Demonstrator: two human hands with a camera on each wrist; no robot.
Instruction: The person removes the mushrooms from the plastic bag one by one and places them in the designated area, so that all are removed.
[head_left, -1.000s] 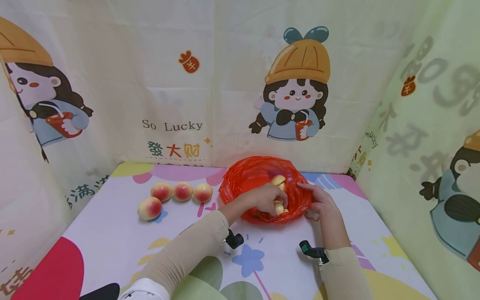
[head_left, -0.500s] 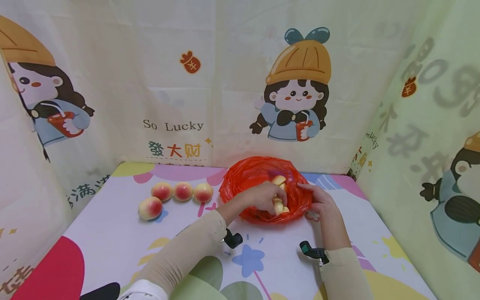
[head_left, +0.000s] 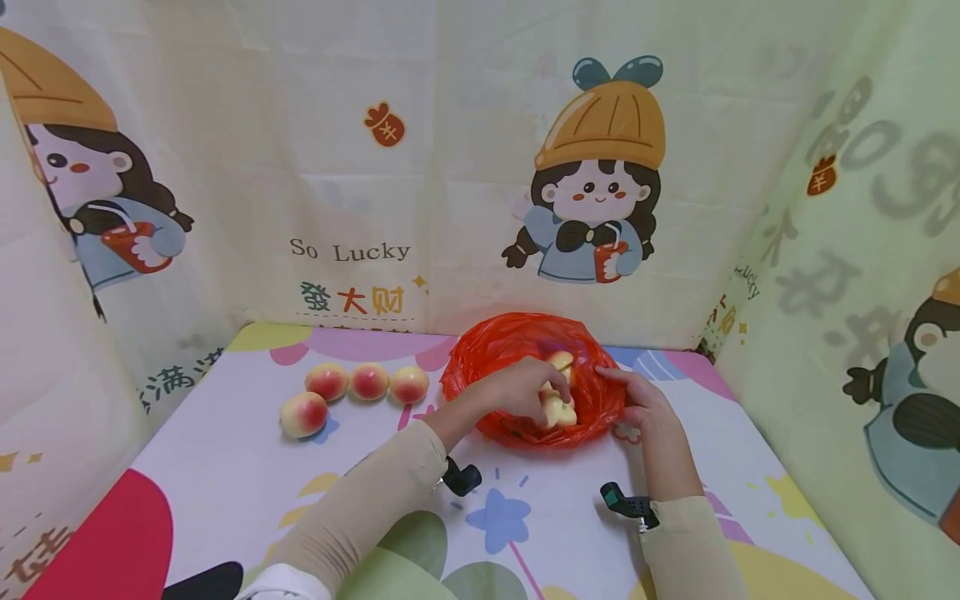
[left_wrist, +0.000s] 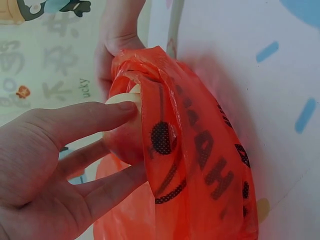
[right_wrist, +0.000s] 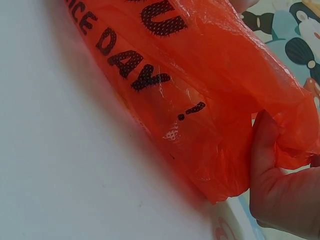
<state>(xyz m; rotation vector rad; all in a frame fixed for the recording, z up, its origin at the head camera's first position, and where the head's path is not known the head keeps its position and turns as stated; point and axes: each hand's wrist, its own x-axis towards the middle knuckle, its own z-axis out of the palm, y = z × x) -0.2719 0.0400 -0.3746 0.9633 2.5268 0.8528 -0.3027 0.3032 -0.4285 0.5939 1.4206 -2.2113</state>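
A red plastic bag (head_left: 468, 354) stands at the table's back with its mouth spread. My left hand (head_left: 525, 387) reaches into the mouth from the left. In the left wrist view its thumb and fingers grip a pale, pink-tinged peach (left_wrist: 125, 142) just inside the rim. Other pale peaches (head_left: 561, 361) show behind it in the bag. On the right, my right hand (head_left: 647, 400) holds the bag's rim; in the right wrist view the thumb (right_wrist: 265, 145) lies against the outside of the red plastic, and the other fingers are mostly hidden.
Left of the bag, several red-and-cream peaches (head_left: 368, 382) rest on the patterned tabletop (head_left: 225, 450), most in a row with one nearer the front. Printed cloth walls (head_left: 465, 167) enclose the back and both sides. A black object (head_left: 202, 581) lies at the front left edge.
My left hand has drawn slightly up and left with the peach, which shows more between its fingers. The right hand keeps its place on the rim. The head view has shifted slightly.
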